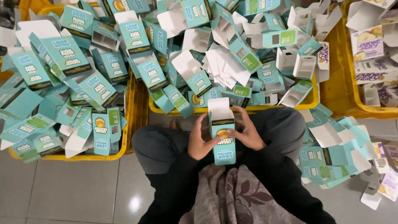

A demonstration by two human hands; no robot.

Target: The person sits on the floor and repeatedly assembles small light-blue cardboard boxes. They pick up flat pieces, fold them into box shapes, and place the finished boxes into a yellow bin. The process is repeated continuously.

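Two hands [224, 139] around one teal carton [222, 132]

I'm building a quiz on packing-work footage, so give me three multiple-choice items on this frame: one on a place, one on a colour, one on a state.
1. Where is the carton that both hands hold?
A. Over the person's lap
B. Inside a crate
C. Flat on the floor tiles

2. What colour are the crates holding the loose cartons?
A. Red
B. Yellow
C. Black

3. How is the held carton's top flap?
A. Glued shut
C. Torn off
B. Open, standing up

Key:
1 A: the left hand and right hand grip the teal carton above the crossed legs.
2 B: the crate rim is yellow.
3 B: the white top flap stands upright, unfolded.
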